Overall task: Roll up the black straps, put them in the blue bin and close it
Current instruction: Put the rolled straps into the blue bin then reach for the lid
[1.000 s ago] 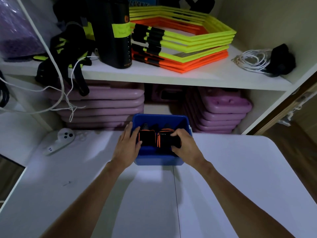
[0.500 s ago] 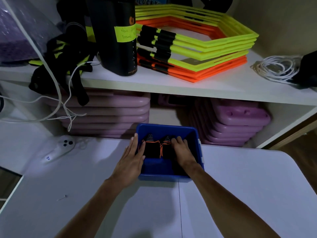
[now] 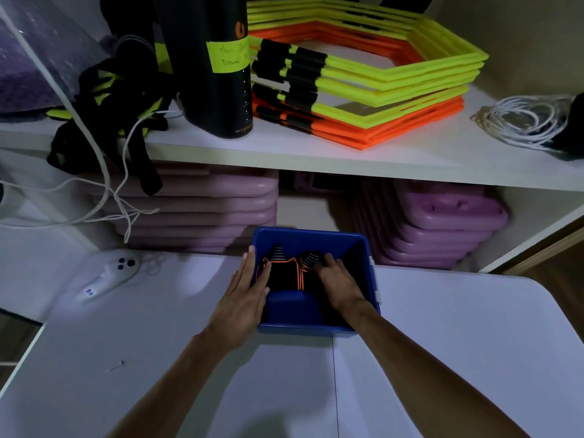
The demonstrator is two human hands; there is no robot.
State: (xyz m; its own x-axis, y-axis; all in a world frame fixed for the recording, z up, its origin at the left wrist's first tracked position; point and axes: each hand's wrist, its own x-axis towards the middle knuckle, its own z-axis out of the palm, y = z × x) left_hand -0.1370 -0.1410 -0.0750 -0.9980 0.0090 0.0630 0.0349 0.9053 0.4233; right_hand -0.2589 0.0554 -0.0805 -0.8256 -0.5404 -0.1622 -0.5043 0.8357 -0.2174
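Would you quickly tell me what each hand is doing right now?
Left hand: open, fingers straight along the blue bin's left wall.
Right hand: inside the bin, resting on the rolled straps; grip cannot be told.

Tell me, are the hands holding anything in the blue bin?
Left hand rests flat against the blue bin at its left wall. Right hand presses the rolled black straps from above; a real grip cannot be told.

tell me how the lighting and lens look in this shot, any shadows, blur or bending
Head view: dim, bluish light; both forearms cast soft shadows on the white table; inside the blue plastic bin the rolled black straps with orange edging sink into darkness; wide-angle bending curves the white shelf edge and the stacked yellow and orange hexagon frames; the stacked purple foam pads look slightly soft.
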